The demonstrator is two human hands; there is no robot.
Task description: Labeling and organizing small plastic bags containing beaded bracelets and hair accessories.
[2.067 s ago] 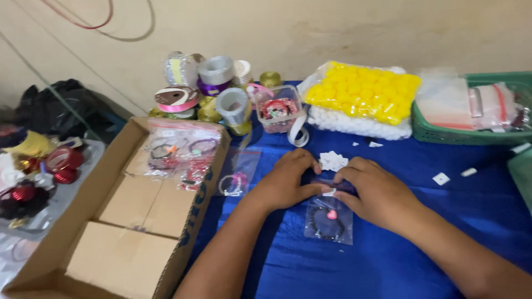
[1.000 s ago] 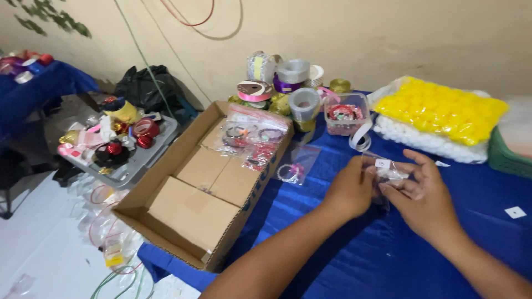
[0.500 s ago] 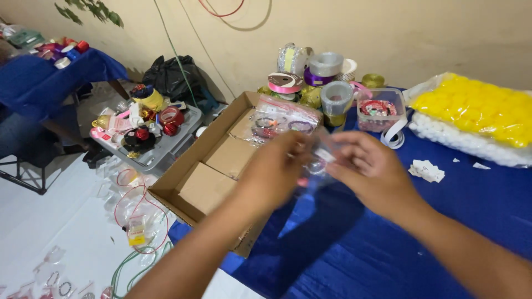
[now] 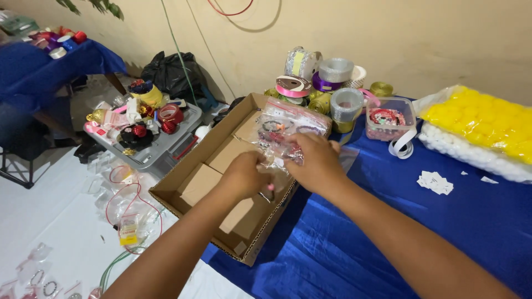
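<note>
Pinching a small clear plastic packet (image 4: 275, 166) between left hand (image 4: 244, 176) and right hand (image 4: 315, 162), both closed on it, holding it over the open cardboard box (image 4: 221, 182), just above the similar packets piled (image 4: 288, 127) at its far end. Leaning across the blue-covered table (image 4: 388, 232), with ribbon spools (image 4: 321, 77) standing beyond the box.

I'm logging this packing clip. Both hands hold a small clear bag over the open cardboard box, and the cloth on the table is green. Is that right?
Not quite: the cloth is blue, as the head view shows. The rest holds: the left hand and right hand hold a small clear bag over the open cardboard box.
</note>
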